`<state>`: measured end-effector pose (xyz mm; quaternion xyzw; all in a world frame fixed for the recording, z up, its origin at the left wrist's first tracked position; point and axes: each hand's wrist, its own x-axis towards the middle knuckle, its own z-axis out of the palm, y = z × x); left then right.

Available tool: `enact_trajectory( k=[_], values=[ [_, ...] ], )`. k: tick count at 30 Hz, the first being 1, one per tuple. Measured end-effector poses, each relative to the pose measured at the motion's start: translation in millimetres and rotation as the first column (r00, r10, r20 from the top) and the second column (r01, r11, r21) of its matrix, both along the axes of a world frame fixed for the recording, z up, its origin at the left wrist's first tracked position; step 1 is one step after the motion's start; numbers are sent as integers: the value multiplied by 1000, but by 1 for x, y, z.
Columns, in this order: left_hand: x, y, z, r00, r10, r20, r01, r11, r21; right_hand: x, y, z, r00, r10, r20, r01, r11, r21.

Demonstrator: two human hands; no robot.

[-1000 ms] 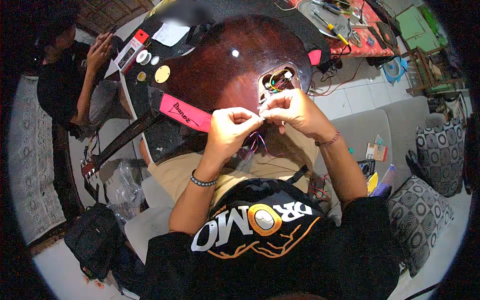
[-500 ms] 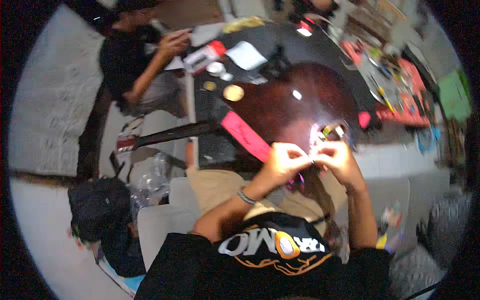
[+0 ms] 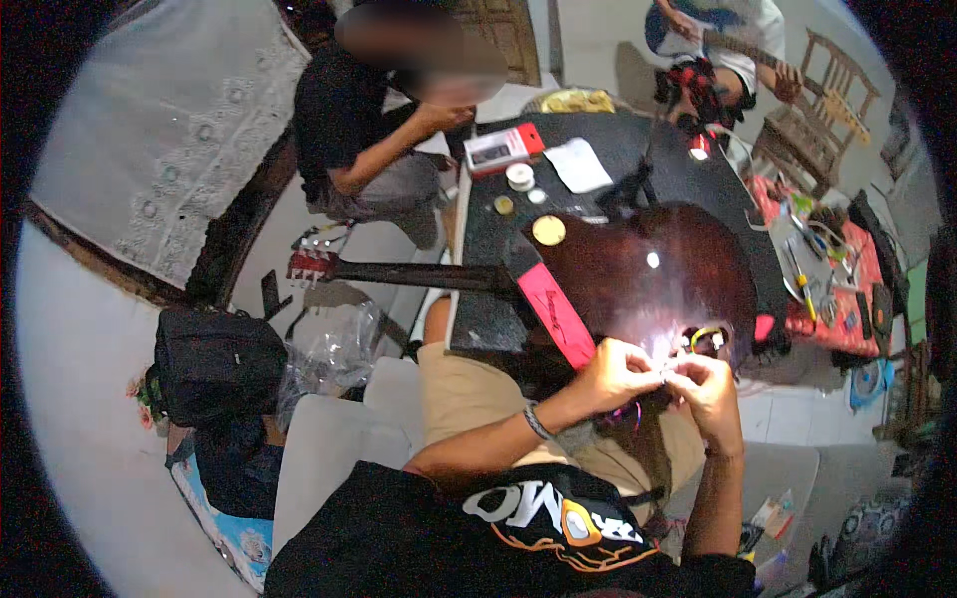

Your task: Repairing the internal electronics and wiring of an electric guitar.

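A dark red-brown guitar (image 3: 598, 249) lies back-up on a black table (image 3: 478, 324), its neck (image 3: 419, 271) pointing left and a pink strap (image 3: 556, 314) beside the body. An open cavity (image 3: 706, 339) with wiring shows at the body's lower right, partly washed out by pale glare. Just below it, my left hand (image 3: 625, 377) and my right hand (image 3: 706, 397) meet fingertip to fingertip, both pinched on something small that I cannot make out. Thin purple wires (image 3: 628, 417) hang under my fingers. A round cream plate (image 3: 548, 230) is by the guitar's upper left.
A person (image 3: 334, 120) sits at left. Another person (image 3: 758, 35) holds a guitar at upper right, near a wooden chair (image 3: 837, 65). A boxed item (image 3: 500, 151), spools (image 3: 518, 175) and paper (image 3: 576, 164) lie on the table; tools (image 3: 802, 284) on red cloth at right. A black bag (image 3: 214, 364) is at left.
My view has swung, so the table and my hands appear further right and lower. The person at upper right has come fully into view. My fingertips remain pinched together.
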<state>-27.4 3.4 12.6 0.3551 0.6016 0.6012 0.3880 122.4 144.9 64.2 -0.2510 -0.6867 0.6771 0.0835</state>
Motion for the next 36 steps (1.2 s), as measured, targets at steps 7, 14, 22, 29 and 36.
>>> enact_trajectory(
  k=[7,14,22,29,36],
  values=[
    [6,-1,-16,998,-40,58,38,999,35,6,-8,-11,998,-64,-3,64,998,0],
    [-3,-1,-17,998,-60,36,57,997,61,-1,-10,-13,997,-76,16,76,997,-2],
    [-12,5,-15,995,-87,53,90,994,-67,-8,-6,-14,997,-64,44,62,997,44],
    [-1,3,-30,998,-59,1,59,998,-32,2,-12,-16,997,-76,27,74,996,42],
    [3,0,-6,995,-98,8,98,994,-55,11,-12,-16,993,-115,23,109,977,181]
  ],
)
